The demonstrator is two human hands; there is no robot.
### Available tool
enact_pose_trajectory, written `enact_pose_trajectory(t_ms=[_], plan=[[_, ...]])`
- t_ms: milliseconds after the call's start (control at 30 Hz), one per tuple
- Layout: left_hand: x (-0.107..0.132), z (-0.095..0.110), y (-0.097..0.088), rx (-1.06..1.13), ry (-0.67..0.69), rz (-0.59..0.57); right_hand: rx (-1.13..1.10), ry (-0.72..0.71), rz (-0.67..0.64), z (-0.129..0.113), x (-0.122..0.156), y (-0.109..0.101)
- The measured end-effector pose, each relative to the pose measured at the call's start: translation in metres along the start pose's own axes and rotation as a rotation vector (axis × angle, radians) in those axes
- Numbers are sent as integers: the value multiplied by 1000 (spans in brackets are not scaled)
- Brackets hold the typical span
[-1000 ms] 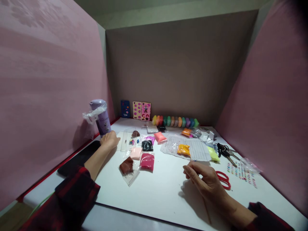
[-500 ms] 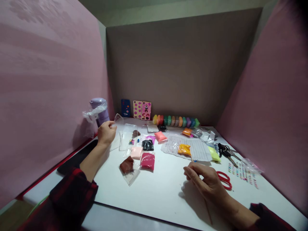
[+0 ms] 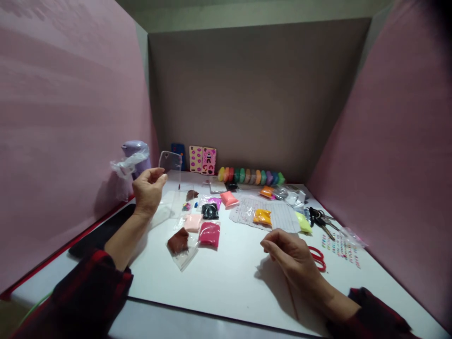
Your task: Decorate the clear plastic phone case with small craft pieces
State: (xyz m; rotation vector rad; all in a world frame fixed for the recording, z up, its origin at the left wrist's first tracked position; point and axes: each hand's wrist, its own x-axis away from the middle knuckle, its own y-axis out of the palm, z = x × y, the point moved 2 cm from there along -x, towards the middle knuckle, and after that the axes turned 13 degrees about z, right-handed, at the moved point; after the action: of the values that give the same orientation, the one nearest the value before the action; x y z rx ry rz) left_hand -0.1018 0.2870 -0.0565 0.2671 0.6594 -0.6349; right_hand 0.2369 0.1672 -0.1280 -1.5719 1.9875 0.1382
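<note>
My left hand (image 3: pixel 149 190) is closed on the edge of a transparent phone case (image 3: pixel 171 162), tilted up above the left side of the table. My right hand (image 3: pixel 291 259) rests low on the right, fingers pinched around a thin wooden stick (image 3: pixel 293 299); the stick's shaft sticks out below the palm. Between the hands lie bagged clay packets: brown (image 3: pixel 178 241), dark pink (image 3: pixel 209 234), light pink (image 3: pixel 193 222), black (image 3: pixel 210 211) and coral (image 3: pixel 229 199). An orange-yellow packet (image 3: pixel 262 217) sits on lined paper (image 3: pixel 285 220). Red-handled scissors (image 3: pixel 320 260) are partly hidden beside my right hand.
Decorated phone cases (image 3: pixel 203 160) lean on the back wall, by a row of coloured clay (image 3: pixel 250 176). A purple bottle (image 3: pixel 137 153) with plastic wrap and a black flat object (image 3: pixel 102 233) are left. Keys (image 3: pixel 321 219) and a sticker sheet (image 3: pixel 342 249) lie right.
My left hand has lifted the transparent phone case higher and tilted it upright. My right hand keeps its pinch on the stick. The whole view has shifted slightly.
</note>
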Motion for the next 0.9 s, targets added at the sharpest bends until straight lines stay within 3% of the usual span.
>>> enact_pose_trajectory(t_ms=[100,200,333,467,600,767,900], plan=[[16,34,9,154,-139,-90,-49,82,51,1,-1,-1],[46,72,21,480,-477,-283,-100,117,39,4,-2,0],[98,98,38,533,-709,-492,-120,102,55,8,-3,-1],[135,90,49,533,-737,-550,-101,39,118,12,-6,-4],[152,75,48,541,-762,-586,-114,11,152,14,-8,-4],[163,68,42,546,-834,-657,-230,135,187,10,-9,-3],[167,69,40,546,-827,-649,-312,264,139,4,-9,-3]])
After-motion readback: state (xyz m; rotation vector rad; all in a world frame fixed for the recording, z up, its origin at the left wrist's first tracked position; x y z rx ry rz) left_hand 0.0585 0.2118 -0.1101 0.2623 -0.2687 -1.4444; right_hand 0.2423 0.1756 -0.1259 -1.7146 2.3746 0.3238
